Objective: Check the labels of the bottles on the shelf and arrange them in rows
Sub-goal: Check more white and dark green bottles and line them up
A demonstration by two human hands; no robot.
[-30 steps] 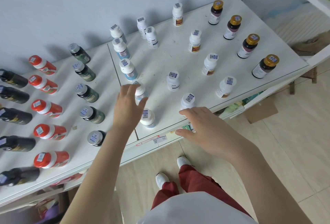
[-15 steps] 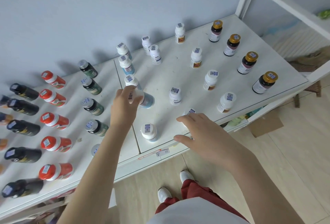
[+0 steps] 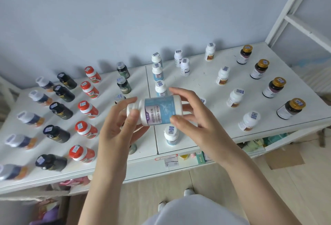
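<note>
Bottle (image 3: 157,111) lifted off shelf (image 3: 206,85), now held sideways: cap end gripped by left hand (image 3: 116,129), base by right hand (image 3: 195,122) (label turned upward); label check judged underway.

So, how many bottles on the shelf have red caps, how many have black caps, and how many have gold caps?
Red-cap bottles: 5
Black-cap bottles: 5
Gold-cap bottles: 4
Total: 14
</note>
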